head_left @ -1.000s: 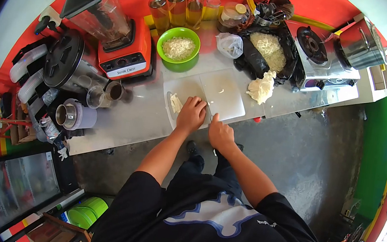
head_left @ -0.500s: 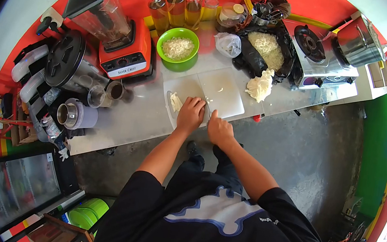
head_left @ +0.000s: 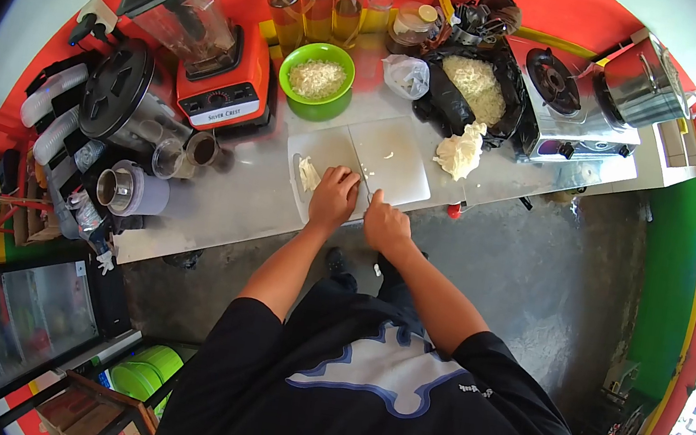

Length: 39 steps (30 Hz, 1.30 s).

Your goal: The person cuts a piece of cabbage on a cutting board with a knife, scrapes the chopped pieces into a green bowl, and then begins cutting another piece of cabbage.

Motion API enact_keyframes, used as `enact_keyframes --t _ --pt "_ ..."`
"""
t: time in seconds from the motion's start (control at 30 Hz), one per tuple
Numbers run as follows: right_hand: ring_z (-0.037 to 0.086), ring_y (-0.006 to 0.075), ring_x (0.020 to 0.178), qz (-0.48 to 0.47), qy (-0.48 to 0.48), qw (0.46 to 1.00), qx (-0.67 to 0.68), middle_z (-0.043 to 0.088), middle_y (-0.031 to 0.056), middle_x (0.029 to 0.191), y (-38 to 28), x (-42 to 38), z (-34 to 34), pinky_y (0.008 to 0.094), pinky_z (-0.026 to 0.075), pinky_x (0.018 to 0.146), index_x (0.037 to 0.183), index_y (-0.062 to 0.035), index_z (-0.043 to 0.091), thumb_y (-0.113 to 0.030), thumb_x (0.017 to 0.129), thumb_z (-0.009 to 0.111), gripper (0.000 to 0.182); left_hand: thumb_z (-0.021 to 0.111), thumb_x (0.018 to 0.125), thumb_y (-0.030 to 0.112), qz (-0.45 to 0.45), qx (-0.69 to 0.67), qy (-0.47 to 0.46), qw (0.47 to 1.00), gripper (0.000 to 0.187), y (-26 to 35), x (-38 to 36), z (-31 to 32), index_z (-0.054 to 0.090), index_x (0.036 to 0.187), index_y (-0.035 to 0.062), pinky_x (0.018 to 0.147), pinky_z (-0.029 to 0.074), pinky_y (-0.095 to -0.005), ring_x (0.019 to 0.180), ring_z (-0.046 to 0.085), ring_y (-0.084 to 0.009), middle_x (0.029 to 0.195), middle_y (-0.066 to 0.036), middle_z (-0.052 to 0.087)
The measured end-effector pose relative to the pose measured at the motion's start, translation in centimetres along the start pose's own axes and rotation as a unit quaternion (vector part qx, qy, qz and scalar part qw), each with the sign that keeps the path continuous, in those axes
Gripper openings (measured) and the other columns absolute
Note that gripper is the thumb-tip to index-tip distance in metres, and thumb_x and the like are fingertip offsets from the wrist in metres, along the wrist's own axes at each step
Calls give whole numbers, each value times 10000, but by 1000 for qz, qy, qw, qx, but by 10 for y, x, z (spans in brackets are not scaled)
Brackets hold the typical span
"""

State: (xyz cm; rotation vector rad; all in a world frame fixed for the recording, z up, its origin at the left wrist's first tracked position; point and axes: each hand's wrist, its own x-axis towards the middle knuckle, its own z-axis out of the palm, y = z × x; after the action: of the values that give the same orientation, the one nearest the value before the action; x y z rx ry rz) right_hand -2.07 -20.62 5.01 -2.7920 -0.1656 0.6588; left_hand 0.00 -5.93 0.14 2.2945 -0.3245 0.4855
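Note:
My right hand [head_left: 387,225] is closed around the handle of a knife [head_left: 365,183], its forefinger stretched toward the thin blade. The blade points away from me over the white cutting board [head_left: 402,181]. Beside it, my left hand [head_left: 335,198] presses down on the board with curled fingers; whatever lies beneath them is hidden. Pale sliced strips [head_left: 308,174] rest left of that hand, and small crumbs dot the board's right half. Past its right edge sits a cream-coloured lump [head_left: 460,151], perhaps cabbage. A green bowl [head_left: 335,109] behind the board holds chopped pale pieces [head_left: 316,79].
A black plastic bag [head_left: 444,102] of pale shreds [head_left: 475,89] stands at the back, near a gas stove [head_left: 582,135] with a pot [head_left: 648,86]. Left are a red blender [head_left: 222,84], cups [head_left: 167,161] and a lilac container [head_left: 147,192]. Pump bottles [head_left: 317,10] line the wall.
The whole view has shifted slightly left. Both hands stay at the near part of the board, with only slight movement around the knife.

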Motion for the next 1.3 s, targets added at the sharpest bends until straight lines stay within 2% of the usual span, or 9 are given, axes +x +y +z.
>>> enact_keyframes --t 0.13,0.47,0.57,0.63,0.73,0.97,1.07,1.13,1.3 --pt "713 452 894 -31 29 999 -18 712 291 937 -2 3 -15 514 570 810 1176 22 441 -188 956 503 310 633 899 90 -3 13 -11 1000 88 -3 1 2 649 976 49 813 509 -431 962 582 -322 977 -102 607" --pt "713 452 901 -21 -8 1000 -3 711 286 933 -1 4 -8 522 565 818 1208 53 422 -215 982 479 355 645 891 73 -8 -2 -14 1000 125 1 2 0 653 1007 25 827 498 -437 963 579 -341 1003 -116 615" --pt "718 434 899 -14 4 1000 -8 714 273 918 -6 -9 -11 517 572 803 1191 53 431 -199 973 493 338 643 893 71 -6 5 -20 1000 122 -1 0 0 650 1005 22 827 498 -437 966 578 -343 1011 -119 618" --pt "742 381 845 -9 23 999 -48 733 227 894 -10 -20 -3 464 598 750 1139 25 466 -129 958 487 238 641 893 71 0 7 -20 1000 120 -1 0 1 649 1003 22 828 499 -438 967 578 -343 1013 -118 619" --pt "723 425 886 -5 3 1000 -28 714 274 892 -8 -9 7 501 580 784 1140 46 458 -152 951 499 277 640 896 75 -11 -4 -23 1000 113 0 1 0 644 994 18 825 496 -438 968 576 -344 1012 -117 617" --pt "725 429 884 -11 0 1000 -10 714 282 898 -10 -4 -17 500 579 786 1135 37 443 -130 947 499 257 636 896 76 -5 -7 0 1000 52 -1 2 -1 650 928 37 811 514 -420 956 589 -317 970 -92 624" --pt "745 375 839 -31 9 997 -72 733 226 897 -5 -16 -2 448 604 730 1151 36 459 -140 953 521 272 636 891 71 -13 -9 9 1000 43 -1 0 3 650 911 35 807 513 -421 949 590 -317 962 -97 625" --pt "717 447 891 -7 -14 1000 -27 711 292 924 -7 -15 3 511 574 788 1089 18 447 -127 935 509 220 636 884 65 -17 -3 15 1000 40 -3 0 4 650 904 34 804 512 -423 946 589 -316 958 -99 624" --pt "706 457 933 -21 5 1000 -8 705 305 945 -10 10 -7 520 568 810 1111 27 445 -151 945 502 249 629 842 41 -4 -16 13 1000 70 -1 -1 -1 645 909 25 819 511 -421 952 592 -317 965 -101 629"
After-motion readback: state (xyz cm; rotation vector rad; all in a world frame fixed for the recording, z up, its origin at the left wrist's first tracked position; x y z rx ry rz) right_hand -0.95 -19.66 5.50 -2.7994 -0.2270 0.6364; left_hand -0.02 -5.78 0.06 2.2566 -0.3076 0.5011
